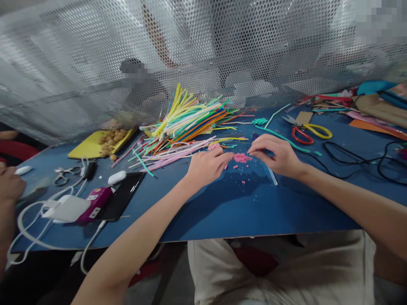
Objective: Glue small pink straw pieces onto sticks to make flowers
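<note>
A small bumpy cluster of pink foam-like pieces (pixel 242 158) is between my two hands, above the blue table. My left hand (pixel 208 166) is closed, its thumb and forefinger meeting at the cluster's left end. At the other end is my right hand (pixel 276 153), with thumb and fingertips pinched together; what they grip is too small to make out. Pink scraps (pixel 243 182) lie scattered below. Behind my left hand sits another pale pink bumpy piece (pixel 214 146). A clear strip (pixel 272 177) lies under my right hand.
A heap of coloured foam strips (pixel 193 118) lies at the back, before a perforated metal screen (pixel 254 46). Scissors (pixel 302 129) and a black cable (pixel 352 154) are on the right. Leftward are a phone (pixel 122 197), chargers (pixel 68 207) and another person's hand (pixel 11 182).
</note>
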`<state>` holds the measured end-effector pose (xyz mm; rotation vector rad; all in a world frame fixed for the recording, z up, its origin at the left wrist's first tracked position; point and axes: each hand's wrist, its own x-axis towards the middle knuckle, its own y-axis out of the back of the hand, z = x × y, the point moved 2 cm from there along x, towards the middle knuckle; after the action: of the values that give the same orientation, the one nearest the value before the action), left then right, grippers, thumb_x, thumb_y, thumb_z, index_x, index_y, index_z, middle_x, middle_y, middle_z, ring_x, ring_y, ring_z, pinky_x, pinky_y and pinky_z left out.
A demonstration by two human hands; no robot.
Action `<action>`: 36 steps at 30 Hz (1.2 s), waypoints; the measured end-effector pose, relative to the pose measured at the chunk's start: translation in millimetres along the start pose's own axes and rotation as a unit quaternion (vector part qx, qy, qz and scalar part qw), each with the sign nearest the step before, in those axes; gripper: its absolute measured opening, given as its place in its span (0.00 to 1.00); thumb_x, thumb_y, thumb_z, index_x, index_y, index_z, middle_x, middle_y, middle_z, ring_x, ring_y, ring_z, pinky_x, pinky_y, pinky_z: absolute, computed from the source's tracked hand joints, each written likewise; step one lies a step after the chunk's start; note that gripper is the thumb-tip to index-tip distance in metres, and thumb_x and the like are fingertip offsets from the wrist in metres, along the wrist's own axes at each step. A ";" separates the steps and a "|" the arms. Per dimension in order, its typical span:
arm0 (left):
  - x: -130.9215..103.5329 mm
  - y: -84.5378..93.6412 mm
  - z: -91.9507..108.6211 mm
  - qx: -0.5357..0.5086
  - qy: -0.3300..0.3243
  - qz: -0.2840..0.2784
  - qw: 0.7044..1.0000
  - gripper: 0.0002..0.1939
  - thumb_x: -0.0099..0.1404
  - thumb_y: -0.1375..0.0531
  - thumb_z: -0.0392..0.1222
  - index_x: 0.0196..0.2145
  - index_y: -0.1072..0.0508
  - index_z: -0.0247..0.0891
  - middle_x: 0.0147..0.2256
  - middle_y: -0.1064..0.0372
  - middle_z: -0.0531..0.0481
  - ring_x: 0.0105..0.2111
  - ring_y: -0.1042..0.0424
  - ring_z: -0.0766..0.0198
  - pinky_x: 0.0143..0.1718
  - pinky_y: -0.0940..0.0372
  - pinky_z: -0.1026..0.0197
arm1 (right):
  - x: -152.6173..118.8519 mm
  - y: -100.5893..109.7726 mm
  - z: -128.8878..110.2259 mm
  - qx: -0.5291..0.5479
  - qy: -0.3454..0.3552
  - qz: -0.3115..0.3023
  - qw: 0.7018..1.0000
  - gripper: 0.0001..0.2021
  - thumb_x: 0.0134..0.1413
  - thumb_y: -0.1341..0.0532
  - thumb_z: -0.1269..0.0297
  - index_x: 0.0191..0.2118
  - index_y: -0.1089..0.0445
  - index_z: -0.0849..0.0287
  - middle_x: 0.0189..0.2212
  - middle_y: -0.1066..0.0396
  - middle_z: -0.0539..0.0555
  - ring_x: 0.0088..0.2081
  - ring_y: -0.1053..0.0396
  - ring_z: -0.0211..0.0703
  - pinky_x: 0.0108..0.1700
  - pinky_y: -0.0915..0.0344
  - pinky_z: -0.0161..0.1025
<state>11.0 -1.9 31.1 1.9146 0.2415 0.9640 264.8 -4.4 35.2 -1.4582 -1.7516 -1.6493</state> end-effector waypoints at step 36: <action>7.4 7.3 3.3 0.018 -0.129 0.052 0.990 0.10 0.76 0.45 0.40 0.45 0.23 0.45 0.35 0.29 0.50 0.37 0.33 0.61 0.39 0.48 0.55 | 3.1 -3.5 -14.2 0.088 0.015 -0.123 0.988 0.05 0.67 0.46 0.73 0.40 0.41 0.56 0.37 0.37 0.54 0.39 0.39 0.44 0.43 0.36 0.43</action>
<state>16.7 -4.0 40.2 2.0788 0.0083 0.7721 255.1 -14.8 39.7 -1.1730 -2.0698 -1.5712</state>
